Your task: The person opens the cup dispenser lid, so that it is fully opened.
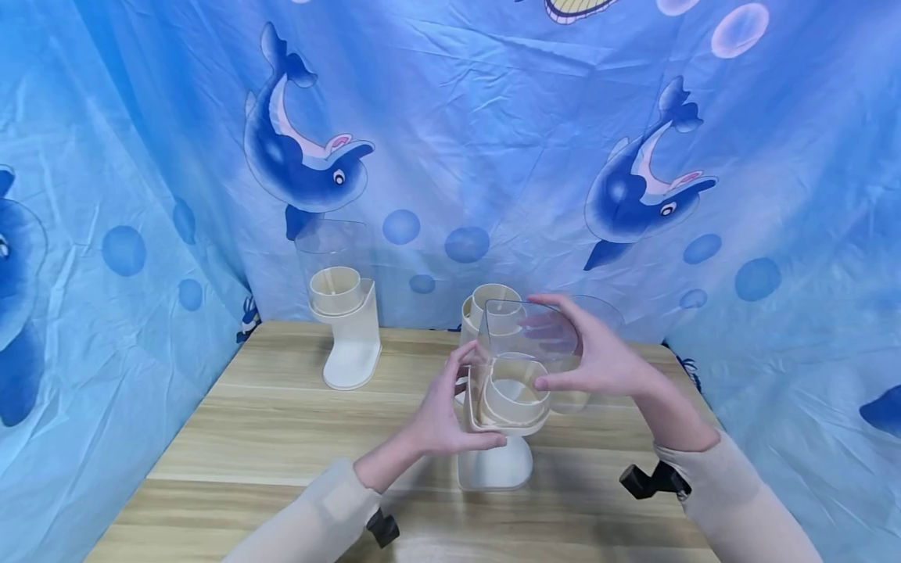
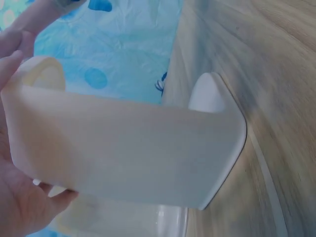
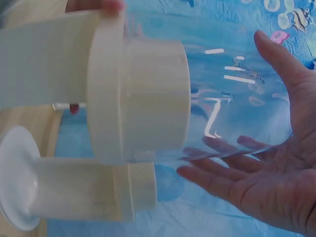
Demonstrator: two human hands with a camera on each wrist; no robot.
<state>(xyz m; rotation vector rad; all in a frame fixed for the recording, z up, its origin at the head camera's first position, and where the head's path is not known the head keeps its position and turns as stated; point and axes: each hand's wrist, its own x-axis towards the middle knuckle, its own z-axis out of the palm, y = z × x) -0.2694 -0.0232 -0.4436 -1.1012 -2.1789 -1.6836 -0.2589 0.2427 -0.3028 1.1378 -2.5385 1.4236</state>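
In the middle of the head view stands a white stand (image 1: 496, 467) with a rounded foot and a cream ring (image 1: 517, 408) on top. My left hand (image 1: 446, 414) grips its upper part, fingers at the far side and thumb at the front. The left wrist view shows the flat back of the white stand (image 2: 123, 148) close up. A clear plastic cylinder (image 1: 517, 336) sits around the cream ring, upright over the stand. My right hand (image 1: 598, 356) holds this cylinder from the right, thumb and fingers on opposite sides in the right wrist view (image 3: 232, 94).
A similar stand (image 1: 352, 344) with a clear cylinder (image 1: 331, 238) on it is at the back left of the wooden table (image 1: 281, 453). Another stand (image 3: 79, 190) is partly hidden behind the held one. A blue dolphin curtain (image 1: 450, 156) hangs behind the table.
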